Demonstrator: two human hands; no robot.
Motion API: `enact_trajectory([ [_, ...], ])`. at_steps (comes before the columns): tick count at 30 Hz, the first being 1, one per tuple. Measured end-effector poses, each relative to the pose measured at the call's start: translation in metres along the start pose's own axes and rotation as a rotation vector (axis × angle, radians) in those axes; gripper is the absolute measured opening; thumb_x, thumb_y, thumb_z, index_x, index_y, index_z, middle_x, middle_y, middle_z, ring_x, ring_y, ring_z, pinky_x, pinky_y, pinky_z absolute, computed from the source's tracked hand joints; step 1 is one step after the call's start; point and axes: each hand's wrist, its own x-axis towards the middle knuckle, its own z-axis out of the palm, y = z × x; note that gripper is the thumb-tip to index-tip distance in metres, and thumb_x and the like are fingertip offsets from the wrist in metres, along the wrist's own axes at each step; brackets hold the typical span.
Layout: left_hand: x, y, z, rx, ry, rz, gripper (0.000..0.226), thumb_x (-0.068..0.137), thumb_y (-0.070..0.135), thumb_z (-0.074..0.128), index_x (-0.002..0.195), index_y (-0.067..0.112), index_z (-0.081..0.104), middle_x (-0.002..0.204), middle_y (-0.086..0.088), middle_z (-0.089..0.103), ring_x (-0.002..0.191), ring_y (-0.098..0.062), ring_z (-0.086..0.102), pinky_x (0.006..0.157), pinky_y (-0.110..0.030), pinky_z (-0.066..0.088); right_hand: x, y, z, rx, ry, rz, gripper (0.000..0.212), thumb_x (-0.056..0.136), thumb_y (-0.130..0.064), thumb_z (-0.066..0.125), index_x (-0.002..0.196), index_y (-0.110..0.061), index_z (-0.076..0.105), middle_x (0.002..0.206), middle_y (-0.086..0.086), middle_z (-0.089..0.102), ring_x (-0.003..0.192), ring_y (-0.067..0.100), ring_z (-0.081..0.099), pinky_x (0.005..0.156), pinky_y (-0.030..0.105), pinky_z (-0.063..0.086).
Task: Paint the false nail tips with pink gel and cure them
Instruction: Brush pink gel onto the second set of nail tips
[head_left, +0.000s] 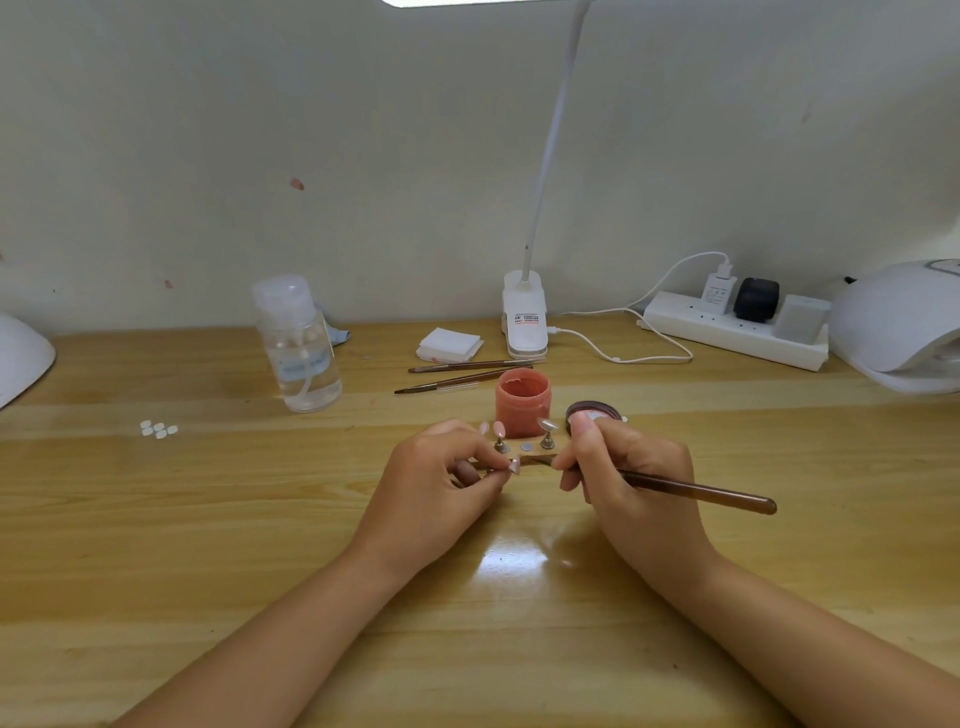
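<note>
Left hand (441, 467) pinches small pink nail tip (514, 465), seemingly on a stand; right hand (623, 467) grips long brown brush (696, 491), bristles at tip, near open pink jar (522, 402).

Curing lamp: the white domed plastic lamp (898, 325) was cut off by the right edge.
Second dome: a white rounded shell (21, 356) was cropped at the left edge.
Brush tip: the brown wooden brush (696, 491) had its bristles too small to make out.
Held nail tip: the small pink false nail tip (514, 465) had its stand hidden by the left hand (441, 478).
Pot label: the print on the clear plastic pump bottle (304, 353) was blurred.
</note>
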Motion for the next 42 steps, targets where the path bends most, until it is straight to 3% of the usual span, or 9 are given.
enact_trajectory([
  [10, -0.0002, 0.0007, 0.0001, 0.003, -0.003, -0.018, 0.016, 0.073, 0.008, 0.075, 0.069, 0.022, 0.07, 0.077, 0.012, 0.059, 0.059, -0.008, 0.056, 0.057, -0.009, 0.041, -0.0017, -0.0012, -0.0004, 0.006, -0.049, -0.015, 0.041, 0.088, -0.025, 0.045, 0.053, -0.012, 0.061, 0.043, -0.004, 0.052, 0.042, 0.006, 0.05, 0.047, 0.01, 0.037],
  [19, 0.0002, 0.0008, 0.0001, 0.016, -0.003, -0.017, 0.014, 0.073, 0.006, 0.075, 0.07, 0.019, 0.071, 0.078, 0.01, 0.059, 0.061, -0.012, 0.057, 0.057, -0.01, 0.042, -0.0005, 0.0003, 0.0009, -0.049, -0.052, 0.018, 0.036, 0.09, -0.016, 0.051, 0.058, -0.007, 0.066, 0.049, -0.002, 0.059, 0.045, -0.001, 0.052, 0.049, 0.008, 0.036],
  [24, -0.0002, 0.0011, -0.0002, 0.008, -0.003, -0.024, 0.011, 0.073, 0.008, 0.075, 0.071, 0.019, 0.071, 0.079, 0.011, 0.059, 0.061, -0.012, 0.057, 0.058, -0.01, 0.043, -0.0017, -0.001, -0.0008, -0.012, -0.031, 0.0, 0.043, 0.089, -0.026, 0.045, 0.054, -0.009, 0.063, 0.045, -0.001, 0.055, 0.043, 0.002, 0.05, 0.048, 0.01, 0.037],
  [30, 0.0001, 0.0015, 0.0, 0.017, -0.002, -0.022, 0.011, 0.073, 0.005, 0.074, 0.072, 0.015, 0.071, 0.078, 0.01, 0.059, 0.059, -0.009, 0.055, 0.057, -0.01, 0.042, 0.0008, 0.0006, 0.0016, -0.043, -0.027, 0.051, 0.035, 0.089, -0.017, 0.049, 0.06, -0.009, 0.066, 0.051, -0.004, 0.06, 0.046, 0.001, 0.053, 0.05, 0.01, 0.038],
  [36, 0.0001, 0.0009, 0.0, 0.013, 0.001, -0.03, 0.011, 0.073, 0.005, 0.074, 0.072, 0.016, 0.071, 0.078, 0.01, 0.059, 0.06, -0.011, 0.056, 0.058, -0.011, 0.043, -0.0024, -0.0008, 0.0, 0.006, -0.04, 0.014, 0.043, 0.088, -0.027, 0.046, 0.052, -0.009, 0.062, 0.043, -0.008, 0.052, 0.041, -0.001, 0.049, 0.047, 0.007, 0.036],
  [42, -0.0001, 0.0008, 0.0001, 0.022, 0.0, -0.02, 0.01, 0.073, 0.007, 0.075, 0.072, 0.016, 0.071, 0.078, 0.008, 0.059, 0.06, -0.01, 0.056, 0.057, -0.012, 0.043, 0.0014, 0.0007, 0.0019, -0.046, -0.013, 0.066, 0.034, 0.089, -0.02, 0.049, 0.06, -0.012, 0.065, 0.051, -0.005, 0.059, 0.047, 0.002, 0.054, 0.051, 0.011, 0.039],
])
